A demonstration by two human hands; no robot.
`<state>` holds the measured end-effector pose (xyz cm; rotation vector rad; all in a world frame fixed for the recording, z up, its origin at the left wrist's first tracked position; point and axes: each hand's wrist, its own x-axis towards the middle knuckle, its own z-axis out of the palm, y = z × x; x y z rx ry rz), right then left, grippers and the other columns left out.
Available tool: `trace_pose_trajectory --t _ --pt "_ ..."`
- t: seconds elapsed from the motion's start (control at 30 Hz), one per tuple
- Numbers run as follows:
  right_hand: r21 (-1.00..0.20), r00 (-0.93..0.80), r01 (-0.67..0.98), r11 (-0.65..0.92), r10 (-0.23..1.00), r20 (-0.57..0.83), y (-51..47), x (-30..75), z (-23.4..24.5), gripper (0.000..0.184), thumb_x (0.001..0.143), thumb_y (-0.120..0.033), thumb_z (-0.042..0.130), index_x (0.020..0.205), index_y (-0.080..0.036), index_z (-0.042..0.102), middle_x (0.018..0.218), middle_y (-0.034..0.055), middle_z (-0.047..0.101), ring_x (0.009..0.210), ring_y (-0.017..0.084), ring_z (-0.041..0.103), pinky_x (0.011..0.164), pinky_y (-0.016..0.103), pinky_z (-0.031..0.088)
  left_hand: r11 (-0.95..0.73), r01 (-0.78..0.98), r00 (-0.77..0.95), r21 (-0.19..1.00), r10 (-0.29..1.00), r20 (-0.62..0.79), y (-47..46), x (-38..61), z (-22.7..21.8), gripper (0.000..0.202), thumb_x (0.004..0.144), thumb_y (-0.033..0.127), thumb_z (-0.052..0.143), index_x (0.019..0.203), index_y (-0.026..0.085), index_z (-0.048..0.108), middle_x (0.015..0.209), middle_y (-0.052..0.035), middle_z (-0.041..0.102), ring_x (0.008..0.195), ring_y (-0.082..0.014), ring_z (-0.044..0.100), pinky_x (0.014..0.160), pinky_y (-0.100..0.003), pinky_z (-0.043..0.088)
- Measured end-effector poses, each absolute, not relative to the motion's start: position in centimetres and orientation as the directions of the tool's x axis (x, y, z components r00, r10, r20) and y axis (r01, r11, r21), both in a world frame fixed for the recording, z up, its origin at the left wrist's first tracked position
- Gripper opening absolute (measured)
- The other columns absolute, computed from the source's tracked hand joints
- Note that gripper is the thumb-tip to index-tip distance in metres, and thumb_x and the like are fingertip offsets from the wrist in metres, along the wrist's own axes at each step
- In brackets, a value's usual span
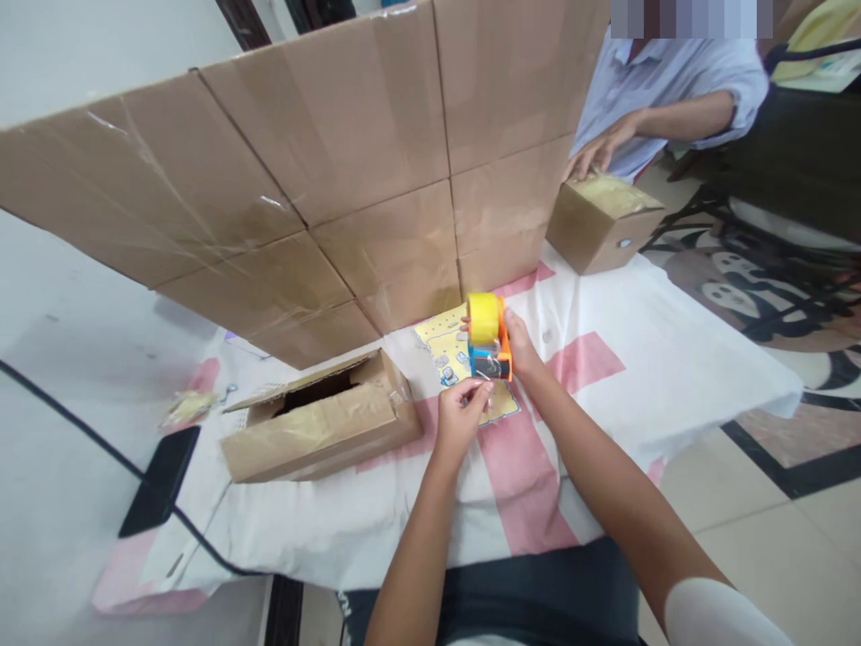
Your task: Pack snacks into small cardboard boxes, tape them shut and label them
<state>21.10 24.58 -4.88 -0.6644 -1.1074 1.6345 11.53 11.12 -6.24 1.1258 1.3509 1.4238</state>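
My right hand point(522, 343) is wrapped round an orange and blue tape dispenser point(504, 363) that carries a yellow roll of tape point(482, 318). Just below the dispenser's cutting end, my left hand point(463, 408) is closed in a pinch on what looks like the clear loose end of the tape. Beneath both hands lies a yellow printed sheet point(444, 345) with small drawings. To the left of my hands an open cardboard box point(323, 435) rests on its side, its dark opening facing up and away.
Stacked taped cardboard boxes point(377, 233) form a tall wall behind the table. At the right, another person's hand point(598, 151) rests on a small taped box point(598, 224). A black phone point(160, 480) and a thin black rod point(81, 426) are at the left. A white and pink cloth point(605, 431) covers the table.
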Motion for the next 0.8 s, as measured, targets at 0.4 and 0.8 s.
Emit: trace_pose_trajectory --t 0.4,0.8 --pt "-0.852 -0.257 0.018 0.524 0.826 0.503 25.0 24.2 -5.8 0.045 0.099 -0.063 0.049 0.111 -0.023 0.065 0.106 0.0094 0.066 0.095 0.026 0.062 0.088 0.044 0.054 0.176 -0.179 -0.167 0.968 0.964 -0.206 9.2 9.9 -0.7 0.035 0.074 0.049 0.078 0.073 0.015 0.071 0.052 0.0017 0.056 0.047 -0.0081 0.044 0.049 -0.022 0.033" --pt "-0.910 -0.162 -0.185 0.372 0.902 0.401 23.8 23.7 -5.0 0.042 0.098 -0.066 0.052 0.101 -0.025 0.064 0.092 0.0037 0.067 0.079 0.022 0.062 0.072 0.036 0.054 0.225 -0.178 -0.117 0.958 0.962 -0.248 8.5 11.9 -0.5 0.040 0.073 0.054 0.079 0.075 0.015 0.072 0.052 0.0004 0.058 0.046 -0.0085 0.043 0.048 -0.023 0.033"
